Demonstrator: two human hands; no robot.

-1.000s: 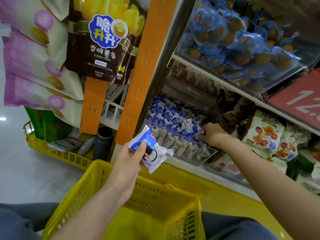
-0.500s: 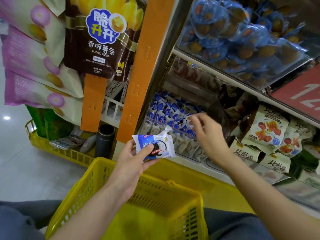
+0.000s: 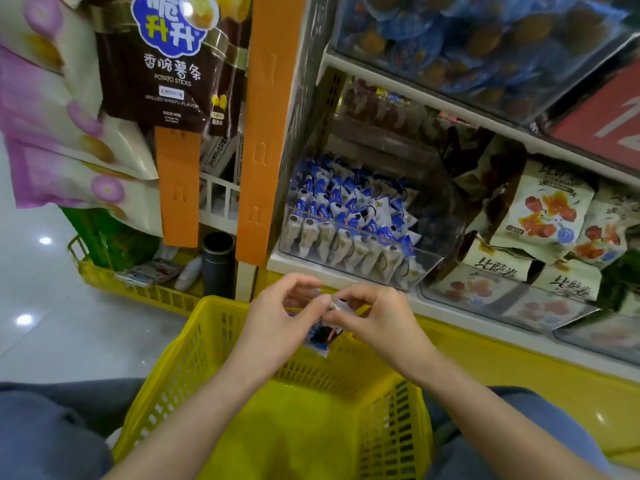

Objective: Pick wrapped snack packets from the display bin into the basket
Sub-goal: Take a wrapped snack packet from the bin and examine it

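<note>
Head view looks down on your two hands meeting just above the far rim of the yellow basket (image 3: 180, 368), a plastic crate with slotted, lattice-like walls that sits between your knees. Your left hand (image 3: 277, 323) has its fingers curled and pinches a snack packet (image 3: 320, 339), a small glossy blue-and-white pillow wrapper with a dark print, which hangs below your fingertips over the basket's far wall. Your right hand (image 3: 381, 320) touches the left, with thumb and forefinger pinched on a pale, crinkled wrapper edge at the spot where the hands meet; whether that edge belongs to the same packet or to a second one cannot be told. Beyond your hands, on the lower shelf, stands the display bin (image 3: 429, 263), a clear hard-plastic box with a slanted front wall. It is packed with more blue-and-white packets (image 3: 346, 202) standing in rows. To its right lie flat cream pouches (image 3: 547, 206) printed with red pieces. On the shelf above is a clear case of round snacks in shiny blue film (image 3: 467, 39). Left of the bin runs a flat orange upright (image 3: 266, 126), and a dark brown potato-stick bag (image 3: 169, 74) hangs beside it.
</note>
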